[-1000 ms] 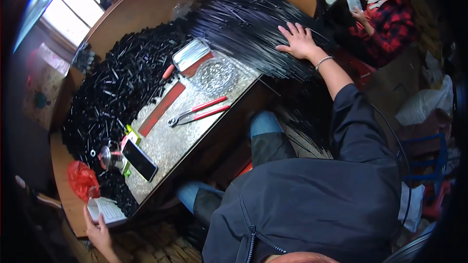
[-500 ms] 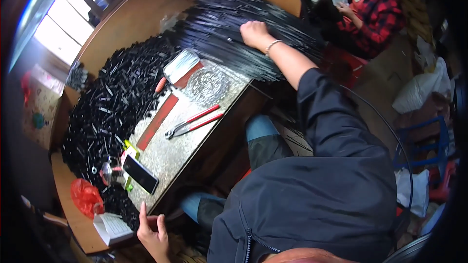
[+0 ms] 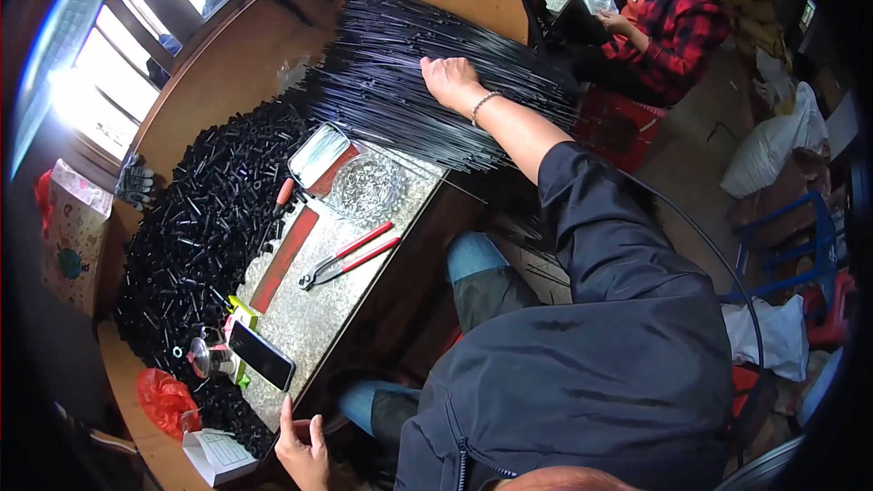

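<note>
A: Containers?
B: Glass dish (image 3: 399,193) on the table (image 3: 327,300), small silvery bits inside. White box (image 3: 218,455) and red bag (image 3: 166,403) at the left end; can't see contents.
A: Hands?
B: Right hand (image 3: 452,82) over the black rods (image 3: 382,82) heaped at the table's far end, fingers curled under; can't tell if gripping any. Left hand (image 3: 302,450) spread, nothing visible in it, near the phone (image 3: 262,356).

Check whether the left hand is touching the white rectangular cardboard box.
Apart. The head view shows a dark gap between the left hand and the white cardboard box, which lies to the hand's left.
</note>
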Motion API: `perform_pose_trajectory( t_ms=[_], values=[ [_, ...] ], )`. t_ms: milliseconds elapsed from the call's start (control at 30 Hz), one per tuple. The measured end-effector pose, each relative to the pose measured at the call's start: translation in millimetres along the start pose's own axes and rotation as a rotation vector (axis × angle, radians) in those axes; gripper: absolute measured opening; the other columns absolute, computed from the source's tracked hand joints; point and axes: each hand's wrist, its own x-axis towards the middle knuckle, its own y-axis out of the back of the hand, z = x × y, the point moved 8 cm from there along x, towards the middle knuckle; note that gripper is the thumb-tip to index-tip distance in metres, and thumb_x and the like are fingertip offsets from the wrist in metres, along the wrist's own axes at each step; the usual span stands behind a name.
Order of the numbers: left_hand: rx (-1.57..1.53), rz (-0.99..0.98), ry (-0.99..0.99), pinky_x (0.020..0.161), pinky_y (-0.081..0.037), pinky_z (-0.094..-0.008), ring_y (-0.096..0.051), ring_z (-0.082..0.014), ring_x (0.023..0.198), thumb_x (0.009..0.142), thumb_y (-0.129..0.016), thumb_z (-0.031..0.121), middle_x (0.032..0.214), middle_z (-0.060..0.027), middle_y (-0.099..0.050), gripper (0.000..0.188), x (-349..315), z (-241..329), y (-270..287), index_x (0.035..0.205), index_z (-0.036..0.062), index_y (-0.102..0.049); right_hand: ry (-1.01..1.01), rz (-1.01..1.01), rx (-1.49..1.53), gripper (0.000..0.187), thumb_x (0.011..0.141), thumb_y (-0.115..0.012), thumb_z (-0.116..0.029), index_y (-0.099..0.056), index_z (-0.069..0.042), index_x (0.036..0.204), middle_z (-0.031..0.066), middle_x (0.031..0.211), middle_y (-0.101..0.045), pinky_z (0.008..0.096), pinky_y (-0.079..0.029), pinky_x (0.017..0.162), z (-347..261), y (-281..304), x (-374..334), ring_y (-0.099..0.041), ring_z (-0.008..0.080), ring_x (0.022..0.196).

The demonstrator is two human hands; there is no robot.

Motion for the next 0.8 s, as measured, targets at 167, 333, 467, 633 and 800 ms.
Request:
perform_pose_trajectory(
  t_ms=[167, 333, 467, 633, 800],
  values=[
    [-0.042, -0.036, 0.018, 0.059, -0.048, -0.0350, -0.060, -0.0255, 0.061, 0.083, -0.067, 0.029, 0.072, -0.0130, -0.064, 0.041, 2, 3, -5, 0.118, 0.0075, -0.059, -0.061, -0.180, 0.013, 0.022, 0.086, -0.043, -0.012, -0.060, -0.003, 0.096, 0.0165, 0.085, -0.067, 0.0393, -0.055, 0.064, 11, 9, 3, -0.068, 0.0281, 0.078],
    [-0.080, -0.082, 0.043, 0.061, -0.048, -0.0348, -0.060, -0.0242, 0.064, 0.084, -0.066, 0.027, 0.074, -0.0125, -0.063, 0.043, 4, -1, -17, 0.123, 0.0131, -0.055, -0.058, -0.212, -0.015, 0.022, 0.080, -0.049, -0.012, -0.068, -0.005, 0.088, 0.0134, 0.091, -0.068, 0.0358, -0.054, 0.067, 37, 33, 3, -0.067, 0.0241, 0.085],
    [-0.082, -0.113, 0.030, 0.063, -0.048, -0.0353, -0.060, -0.0250, 0.065, 0.085, -0.065, 0.026, 0.075, -0.0130, -0.063, 0.044, 2, -10, -20, 0.125, 0.0153, -0.054, -0.085, -0.075, -0.106, 0.020, 0.080, -0.050, -0.014, -0.066, -0.003, 0.087, 0.0158, 0.085, -0.068, 0.0419, -0.054, 0.065, 55, 76, 6, -0.067, 0.0300, 0.080],
    [-0.093, -0.133, -0.002, 0.063, -0.048, -0.0360, -0.061, -0.0270, 0.066, 0.084, -0.066, 0.024, 0.076, -0.0147, -0.064, 0.045, 9, -11, -33, 0.126, 0.0137, -0.053, -0.120, -0.056, -0.049, 0.016, 0.078, -0.057, -0.015, -0.065, -0.004, 0.086, 0.0155, 0.086, -0.067, 0.0421, -0.053, 0.067, 75, 91, 5, -0.066, 0.0310, 0.082],
    [-0.144, -0.094, -0.155, 0.053, -0.045, -0.0286, -0.057, -0.0156, 0.054, 0.081, -0.067, 0.011, 0.063, -0.0089, -0.061, 0.047, 11, -15, -44, 0.126, 0.0064, -0.051, -0.044, -0.374, 0.116, 0.039, 0.080, -0.065, -0.033, -0.057, -0.003, 0.104, 0.0170, 0.101, -0.063, 0.0434, -0.051, 0.077, 45, 6, -36, -0.062, 0.0326, 0.094]
  ],
)
